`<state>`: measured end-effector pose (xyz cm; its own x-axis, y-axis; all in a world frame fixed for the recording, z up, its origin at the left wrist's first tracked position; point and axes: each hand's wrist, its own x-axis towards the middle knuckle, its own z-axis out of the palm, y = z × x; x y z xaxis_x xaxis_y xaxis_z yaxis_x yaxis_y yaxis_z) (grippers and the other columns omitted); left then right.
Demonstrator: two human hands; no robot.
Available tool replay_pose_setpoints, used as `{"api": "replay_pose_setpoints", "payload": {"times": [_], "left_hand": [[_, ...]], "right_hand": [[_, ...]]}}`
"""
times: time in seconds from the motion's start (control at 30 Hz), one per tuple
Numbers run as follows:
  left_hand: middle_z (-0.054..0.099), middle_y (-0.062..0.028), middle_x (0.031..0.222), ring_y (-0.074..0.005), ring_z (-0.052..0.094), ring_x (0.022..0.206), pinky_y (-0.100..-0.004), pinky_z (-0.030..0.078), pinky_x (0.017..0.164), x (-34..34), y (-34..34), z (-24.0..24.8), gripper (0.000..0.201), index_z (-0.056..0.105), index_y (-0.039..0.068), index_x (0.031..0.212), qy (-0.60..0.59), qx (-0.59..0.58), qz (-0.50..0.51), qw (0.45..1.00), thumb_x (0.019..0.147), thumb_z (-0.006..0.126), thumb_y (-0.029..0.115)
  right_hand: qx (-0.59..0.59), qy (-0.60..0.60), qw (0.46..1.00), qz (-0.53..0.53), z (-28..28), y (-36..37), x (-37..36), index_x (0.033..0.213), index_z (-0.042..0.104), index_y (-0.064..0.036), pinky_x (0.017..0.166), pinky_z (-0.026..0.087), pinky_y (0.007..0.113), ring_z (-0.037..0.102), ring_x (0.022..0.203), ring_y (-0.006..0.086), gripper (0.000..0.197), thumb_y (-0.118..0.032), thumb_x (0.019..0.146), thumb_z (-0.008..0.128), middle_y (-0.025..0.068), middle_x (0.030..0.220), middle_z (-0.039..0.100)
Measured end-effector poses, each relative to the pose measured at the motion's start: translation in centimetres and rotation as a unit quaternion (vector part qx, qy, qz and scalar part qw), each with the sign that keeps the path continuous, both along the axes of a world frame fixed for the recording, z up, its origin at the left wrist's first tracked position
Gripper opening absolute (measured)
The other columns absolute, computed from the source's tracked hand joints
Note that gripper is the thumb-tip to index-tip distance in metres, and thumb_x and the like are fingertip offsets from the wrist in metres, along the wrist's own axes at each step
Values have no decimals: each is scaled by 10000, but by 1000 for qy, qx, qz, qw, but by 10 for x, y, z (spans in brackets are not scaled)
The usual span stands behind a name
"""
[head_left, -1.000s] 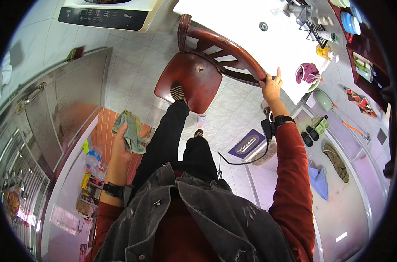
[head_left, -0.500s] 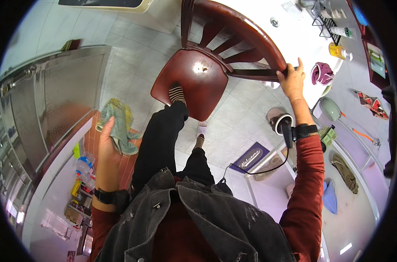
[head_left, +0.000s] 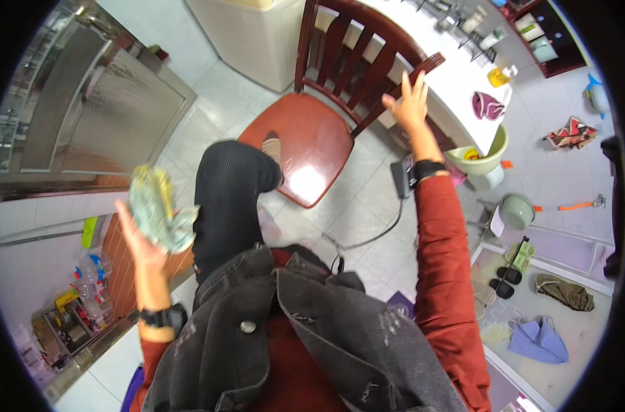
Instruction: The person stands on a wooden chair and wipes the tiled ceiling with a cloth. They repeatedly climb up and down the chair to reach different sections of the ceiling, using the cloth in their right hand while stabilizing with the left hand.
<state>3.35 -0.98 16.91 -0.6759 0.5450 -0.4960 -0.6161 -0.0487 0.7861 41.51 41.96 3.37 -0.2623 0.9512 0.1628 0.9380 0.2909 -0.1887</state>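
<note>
My left hand (head_left: 137, 233) holds a crumpled green and yellow cloth (head_left: 154, 209) at the left, raised beside my knee. My right hand (head_left: 410, 103) is open with fingers spread, just off the top rail of a dark red wooden chair (head_left: 312, 141) and not gripping it. My left foot in a striped sock (head_left: 272, 147) rests on the chair's shiny seat, my black-trousered leg bent over it. A dark grey jacket over a red top fills the lower middle.
A steel refrigerator door (head_left: 92, 123) stands at the left, a white counter (head_left: 450, 75) beyond the chair. A black cable (head_left: 367, 237) trails over the tiled floor. Green basins (head_left: 487, 154), slippers (head_left: 505, 275) and cloths lie at the right; a shelf of bottles (head_left: 85, 275) lower left.
My right hand has come off the chair's top rail and opened. The view has swung so the chair sits higher and closer, and my left hand with the cloth has risen.
</note>
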Motion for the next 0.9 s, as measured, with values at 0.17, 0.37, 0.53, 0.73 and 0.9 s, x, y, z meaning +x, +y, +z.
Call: {"api": "replay_pose_setpoints", "payload": {"times": [0.17, 0.37, 0.53, 0.73, 0.9], "left_hand": [[605, -86, 1215, -237, 616, 1014, -445, 550, 809, -29, -67, 60, 601, 490, 99, 1340, 115, -10, -47, 992, 951, 397, 548], [594, -121, 1213, -262, 601, 1049, -421, 528, 866, -24, -77, 18, 526, 515, 71, 1293, 68, -42, -72, 994, 937, 497, 457], [633, -115, 1099, -274, 629, 916, -449, 537, 781, -16, -66, -53, 451, 565, 60, 1204, -84, -121, -78, 986, 910, 512, 398], [665, -114, 1042, -306, 639, 810, -443, 498, 626, -72, -56, -131, 441, 590, 85, 1175, -192, -154, -144, 958, 892, 470, 400], [646, -118, 1123, -315, 642, 860, -444, 499, 631, -122, -71, -163, 459, 557, 92, 1239, -202, -140, -95, 965, 913, 450, 397]], "right_hand": [[-158, 342, 920, -105, 13, -39, 101, 1405, 392, -2, 1008, 415, 348, 514, 1227, 296, 705, -329, 849, 674, 215, 1357, 503], [-298, 549, 709, -327, -105, -205, 241, 1267, 513, -95, 869, 464, 393, 583, 1075, 252, 510, -425, 887, 598, 105, 1219, 593], [-311, 546, 545, -555, -196, -435, 277, 1276, 491, -33, 881, 479, 398, 587, 1080, 282, 518, -386, 903, 557, 150, 1270, 570], [-438, 417, 454, -654, -202, -549, 256, 1320, 442, -72, 847, 478, 422, 614, 1035, 265, 465, -339, 943, 495, 105, 1272, 566], [-389, 490, 553, -550, -149, -463, 199, 1391, 376, -70, 939, 434, 442, 562, 1151, 303, 555, -350, 934, 521, 141, 1348, 511]]}}
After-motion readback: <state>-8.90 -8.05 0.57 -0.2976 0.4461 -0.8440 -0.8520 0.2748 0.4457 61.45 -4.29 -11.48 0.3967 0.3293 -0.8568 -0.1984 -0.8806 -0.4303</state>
